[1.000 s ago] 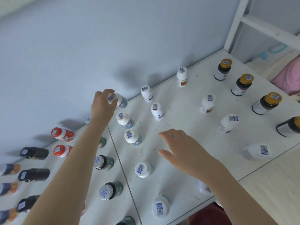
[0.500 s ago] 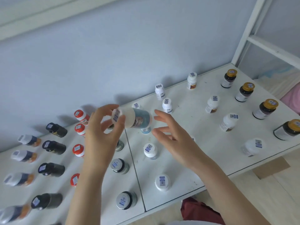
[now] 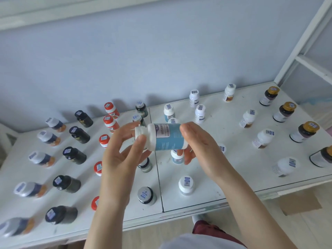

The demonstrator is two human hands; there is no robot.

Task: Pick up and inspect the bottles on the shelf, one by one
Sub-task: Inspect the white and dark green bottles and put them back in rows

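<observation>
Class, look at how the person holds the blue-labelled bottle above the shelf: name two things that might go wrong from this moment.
1. The blue-labelled bottle lies sideways between the left hand at its white cap and the right hand at its base; a slip might drop it onto the white-capped bottle beneath.
2. The forearms cross crowded rows; lowering them may topple the grey-capped bottle near the shelf edge.

Soft even daylight; faint shadows on wall [image 3: 125, 60]; wide-angle bending, blur at lower-left edge.
</observation>
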